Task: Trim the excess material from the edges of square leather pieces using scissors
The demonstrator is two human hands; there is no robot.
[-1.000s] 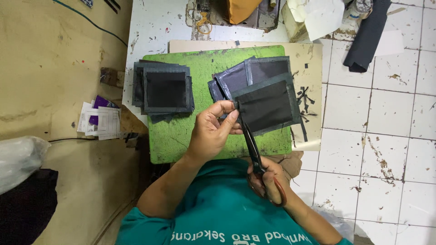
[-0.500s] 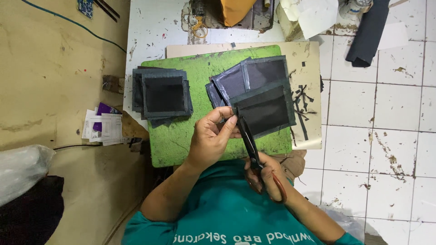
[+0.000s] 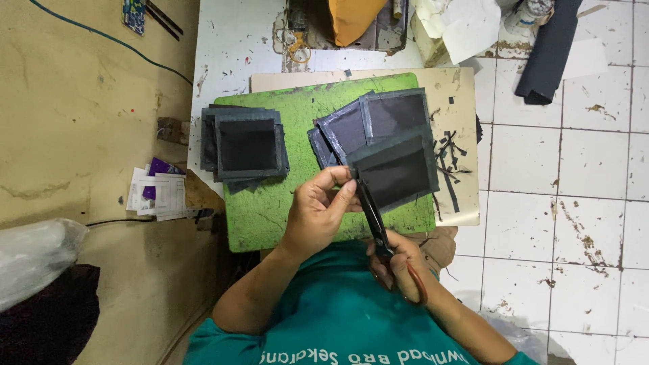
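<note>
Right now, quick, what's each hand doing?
Left hand: closed, pinching the dark square piece.
Right hand: closed around the scissors handles.

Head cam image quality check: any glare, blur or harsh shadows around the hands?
Head view: even, soft light, no glare on the green cutting mat or white floor tiles; left hand, right hand, black-bladed scissors and dark mesh square panel are sharp; only faint shadows; edges bow slightly from the wide lens.

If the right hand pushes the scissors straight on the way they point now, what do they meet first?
The scissors in the right hand likely meet the dark square piece held by the left hand; the blades already reach its edge.
</note>
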